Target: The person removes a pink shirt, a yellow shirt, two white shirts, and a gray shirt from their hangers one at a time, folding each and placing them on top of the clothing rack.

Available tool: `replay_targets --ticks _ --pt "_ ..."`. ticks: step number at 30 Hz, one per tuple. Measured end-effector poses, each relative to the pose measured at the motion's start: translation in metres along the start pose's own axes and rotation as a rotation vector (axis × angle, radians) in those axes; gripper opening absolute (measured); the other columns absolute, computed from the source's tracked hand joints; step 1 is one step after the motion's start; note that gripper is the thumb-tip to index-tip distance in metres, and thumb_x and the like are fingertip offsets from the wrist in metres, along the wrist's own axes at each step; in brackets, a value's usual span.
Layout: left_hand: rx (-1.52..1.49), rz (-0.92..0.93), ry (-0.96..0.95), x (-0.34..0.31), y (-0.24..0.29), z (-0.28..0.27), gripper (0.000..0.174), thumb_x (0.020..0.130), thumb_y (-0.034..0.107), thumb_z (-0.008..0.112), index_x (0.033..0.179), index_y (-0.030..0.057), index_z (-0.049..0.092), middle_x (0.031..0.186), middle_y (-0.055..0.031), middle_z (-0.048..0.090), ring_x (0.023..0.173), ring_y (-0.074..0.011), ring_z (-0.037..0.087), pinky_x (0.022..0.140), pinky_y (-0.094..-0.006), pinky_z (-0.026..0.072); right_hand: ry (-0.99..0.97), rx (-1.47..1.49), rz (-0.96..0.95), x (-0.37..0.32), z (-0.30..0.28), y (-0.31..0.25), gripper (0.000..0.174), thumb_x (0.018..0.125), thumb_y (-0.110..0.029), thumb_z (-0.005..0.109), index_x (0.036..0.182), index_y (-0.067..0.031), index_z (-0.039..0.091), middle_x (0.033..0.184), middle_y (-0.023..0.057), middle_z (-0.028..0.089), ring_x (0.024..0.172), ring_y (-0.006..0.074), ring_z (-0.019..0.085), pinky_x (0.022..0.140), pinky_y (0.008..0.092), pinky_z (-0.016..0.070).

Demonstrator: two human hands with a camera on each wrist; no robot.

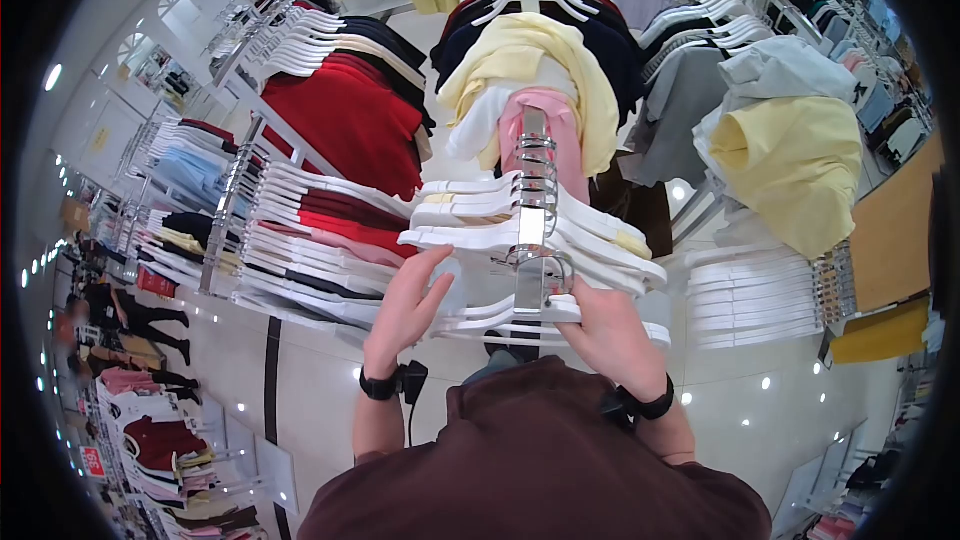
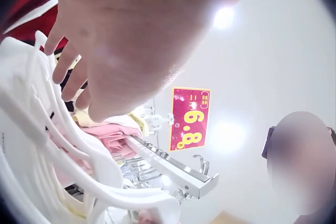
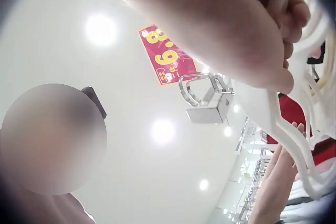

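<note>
My right hand curls its fingers round a white hanger beside the front end of the metal rail. The right wrist view shows the same hand from below, its fingers bent over white plastic. To the left of the rail, my left hand is held with its fingers extended and apart, close to the ends of white hangers that carry white garments. Seen from underneath in the left wrist view, the left hand has nothing in its palm; whether its fingertips touch a hanger I cannot tell.
Pink cloth and yellow cloth drape over the rail farther back. Racks with red garments stand left, and yellow cloth lies over a rack at right. A red price sign hangs above.
</note>
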State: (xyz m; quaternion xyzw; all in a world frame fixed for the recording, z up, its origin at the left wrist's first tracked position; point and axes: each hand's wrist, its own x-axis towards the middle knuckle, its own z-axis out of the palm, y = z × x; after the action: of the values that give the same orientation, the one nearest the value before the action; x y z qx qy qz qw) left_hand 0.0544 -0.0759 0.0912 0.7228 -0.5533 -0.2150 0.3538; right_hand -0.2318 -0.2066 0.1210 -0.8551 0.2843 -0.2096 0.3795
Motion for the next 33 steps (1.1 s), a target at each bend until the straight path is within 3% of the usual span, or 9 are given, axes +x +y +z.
replay_targets --ticks 5,11,13,17,19,25,26,30,33 --pt "-0.062 -0.120 0.116 -0.042 -0.010 0.022 0.037 0.105 0.018 0.062 0.139 0.0025 0.064 0.135 -0.0201 0.067 0.126 -0.0372 0.063 0.108 -0.0422 0.0476 -0.059 -0.059 -0.010 0.008 0.021 0.016 0.023 0.090 -0.012 0.069 0.108 -0.0023 0.060 0.078 0.0244 0.069 0.077 0.0460 0.069 0.070 0.0547 0.0535" --pt "-0.066 -0.084 0.288 -0.038 -0.029 0.031 0.040 0.108 0.021 0.058 0.142 0.0002 0.061 0.143 -0.0211 0.063 0.134 -0.0381 0.058 0.115 -0.0437 0.0429 -0.010 -0.086 0.048 0.008 0.021 0.025 0.029 0.093 -0.022 0.075 0.113 -0.0046 0.062 0.077 0.0240 0.069 0.075 0.0465 0.068 0.068 0.0544 0.0536" --pt "0.158 -0.049 0.471 -0.027 -0.038 0.025 0.041 0.108 0.022 0.057 0.143 -0.0002 0.060 0.150 -0.0231 0.058 0.140 -0.0398 0.052 0.119 -0.0471 0.0388 0.000 -0.081 0.013 0.005 0.017 0.027 0.033 0.093 -0.024 0.076 0.117 -0.0043 0.064 0.090 0.0220 0.072 0.082 0.0413 0.071 0.072 0.0497 0.0553" --pt "0.194 -0.057 0.391 -0.003 -0.047 0.017 0.045 0.110 0.026 0.053 0.146 -0.0002 0.058 0.154 -0.0232 0.053 0.143 -0.0409 0.048 0.121 -0.0480 0.0358 0.123 0.028 0.026 -0.013 0.001 0.031 0.034 0.091 -0.018 0.075 0.119 -0.0016 0.065 0.110 0.0187 0.070 0.100 0.0366 0.069 0.085 0.0444 0.0555" --pt "0.184 -0.026 0.363 0.016 -0.062 0.021 0.044 0.110 0.027 0.052 0.144 -0.0008 0.060 0.152 -0.0241 0.055 0.141 -0.0406 0.050 0.120 -0.0470 0.0372 0.379 0.019 0.041 -0.027 0.000 0.054 0.035 0.094 -0.022 0.076 0.122 -0.0029 0.068 0.124 0.0166 0.064 0.117 0.0344 0.063 0.098 0.0442 0.0513" --pt "0.005 -0.195 0.195 0.045 -0.101 0.031 0.040 0.111 0.027 0.049 0.131 -0.0042 0.065 0.127 -0.0223 0.068 0.122 -0.0365 0.062 0.110 -0.0448 0.0460 0.549 -0.171 0.147 -0.049 0.003 0.113 0.030 0.100 -0.018 0.067 0.125 -0.0007 0.066 0.133 0.0186 0.061 0.126 0.0381 0.056 0.108 0.0461 0.0459" --pt "-0.065 -0.189 0.222 0.045 -0.103 0.034 0.040 0.113 0.028 0.049 0.126 -0.0055 0.066 0.119 -0.0185 0.069 0.110 -0.0283 0.067 0.101 -0.0402 0.0506 0.559 -0.170 0.159 -0.051 0.005 0.117 0.030 0.100 -0.018 0.067 0.125 -0.0007 0.066 0.133 0.0186 0.061 0.126 0.0381 0.056 0.108 0.0461 0.0459" --pt "-0.275 -0.247 0.225 0.051 -0.081 0.027 0.040 0.114 0.028 0.049 0.128 -0.0059 0.063 0.112 -0.0136 0.068 0.093 -0.0179 0.066 0.086 -0.0334 0.0541 0.654 -0.142 0.226 -0.055 0.013 0.122 0.032 0.104 -0.021 0.064 0.128 -0.0005 0.066 0.137 0.0193 0.060 0.127 0.0384 0.056 0.109 0.0459 0.0454" --pt "-0.108 -0.164 0.190 0.056 -0.103 0.022 0.039 0.113 0.027 0.052 0.133 -0.0058 0.060 0.108 -0.0132 0.069 0.091 -0.0166 0.065 0.080 -0.0322 0.0546 0.700 -0.150 0.208 -0.048 0.018 0.132 0.032 0.105 -0.021 0.062 0.130 -0.0016 0.065 0.136 0.0188 0.060 0.129 0.0377 0.056 0.111 0.0450 0.0450"
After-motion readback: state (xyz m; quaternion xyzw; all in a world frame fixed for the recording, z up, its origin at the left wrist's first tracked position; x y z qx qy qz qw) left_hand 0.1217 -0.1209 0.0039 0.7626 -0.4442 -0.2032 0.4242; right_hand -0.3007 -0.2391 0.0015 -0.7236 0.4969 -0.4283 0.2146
